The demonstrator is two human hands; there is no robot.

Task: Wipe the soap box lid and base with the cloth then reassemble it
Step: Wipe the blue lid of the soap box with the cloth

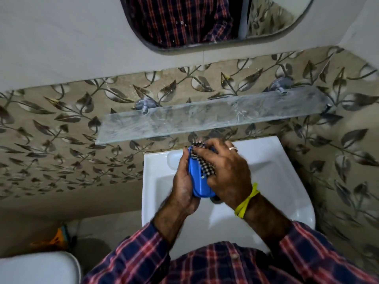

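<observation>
Gripped in left hand [183,185] — soap box [198,181] — right hand [225,171] presses cloth [205,167].

Plain pale upper wall [61,37]. Below it, band of beige tile [51,124] with dark leaf-and-vine pattern. Rounded mirror [266,19], dark-framed, mounted high. Frosted glass shelf [205,117] on two metal brackets, tilted in view. White washbasin [287,160] under shelf. White rounded fixture [37,267] at lower left; orange object [55,239] near it, blurred. Light dim.
</observation>
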